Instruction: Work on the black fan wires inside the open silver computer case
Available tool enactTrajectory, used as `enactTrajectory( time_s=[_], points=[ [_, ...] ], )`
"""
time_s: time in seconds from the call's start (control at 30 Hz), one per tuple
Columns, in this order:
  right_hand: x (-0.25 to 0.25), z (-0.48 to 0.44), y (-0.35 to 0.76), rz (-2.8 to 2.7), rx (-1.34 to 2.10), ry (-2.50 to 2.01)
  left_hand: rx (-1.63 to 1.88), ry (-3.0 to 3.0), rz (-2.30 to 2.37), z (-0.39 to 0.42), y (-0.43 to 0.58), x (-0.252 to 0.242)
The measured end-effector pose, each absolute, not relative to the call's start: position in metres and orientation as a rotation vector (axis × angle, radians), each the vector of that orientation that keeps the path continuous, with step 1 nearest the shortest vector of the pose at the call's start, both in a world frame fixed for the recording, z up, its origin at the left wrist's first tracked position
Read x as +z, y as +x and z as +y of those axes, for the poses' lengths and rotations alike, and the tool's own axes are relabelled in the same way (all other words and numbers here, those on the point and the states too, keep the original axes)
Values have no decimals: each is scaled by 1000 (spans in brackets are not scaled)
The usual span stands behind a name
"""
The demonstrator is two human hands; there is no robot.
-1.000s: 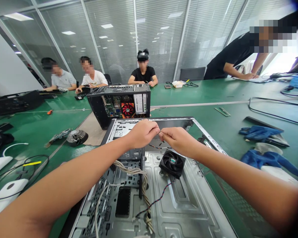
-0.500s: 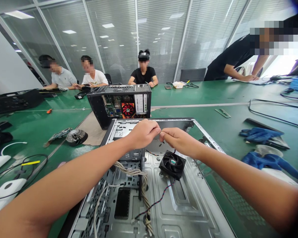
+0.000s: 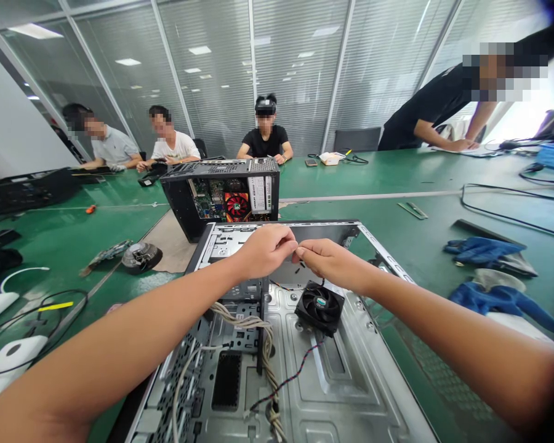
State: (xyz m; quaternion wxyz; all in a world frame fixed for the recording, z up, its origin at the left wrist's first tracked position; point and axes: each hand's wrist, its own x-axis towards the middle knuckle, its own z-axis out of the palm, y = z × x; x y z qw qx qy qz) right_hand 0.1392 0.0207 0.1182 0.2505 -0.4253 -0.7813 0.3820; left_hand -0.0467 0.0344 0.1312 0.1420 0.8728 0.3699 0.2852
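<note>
My left hand (image 3: 270, 249) and my right hand (image 3: 324, 259) meet fingertip to fingertip over the far part of an open computer case (image 3: 357, 394). Both are closed in a pinch, and whatever lies between the fingers is too small and hidden to name. Small dark bits (image 3: 300, 268) show just below the right fingers. Beneath the right hand, a black cooling fan (image 3: 321, 307) rests tilted in the case, its thin twisted cable (image 3: 300, 369) trailing toward me. A beige cable bundle (image 3: 270, 344) runs along the drive cage (image 3: 247, 323).
A second computer tower (image 3: 180, 209) with a red fan stands behind the case. Blue gloves (image 3: 489, 255) lie to the right, near a black cable (image 3: 512, 216). On the left are a round metal part (image 3: 141, 256) and white devices (image 3: 16, 363). Several people sit or lean across the green table (image 3: 425, 175).
The view has shifted very slightly. My hands stay pinched together in nearly the same place, and the fan and case have not moved.
</note>
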Motion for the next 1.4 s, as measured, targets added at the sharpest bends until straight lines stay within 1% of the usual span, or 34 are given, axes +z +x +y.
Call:
enactTrajectory(
  time_s=[0.17, 0.43, 0.73, 0.93, 1.07, 1.23, 1.4],
  points=[
    [117, 23, 141, -2154, 1099, -1155, 806, 2539, 1071, 37, -46, 129],
    [122, 24, 139, -2314, 924, -1108, 686, 2619, 1093, 39, -46, 127],
    [122, 26, 140, -2290, 892, -1157, 783, 2455, 1144, 31, -46, 132],
    [120, 26, 140, -2261, 899, -1177, 788, 2366, 1085, 30, -47, 131],
    [121, 26, 140, -2284, 850, -1179, 798, 2389, 1157, 31, -47, 131],
    [123, 25, 138, -2335, 735, -1176, 709, 2394, 1234, 33, -45, 133],
    [123, 23, 135, -2356, 698, -1118, 633, 2326, 1180, 36, -45, 131]
  ],
)
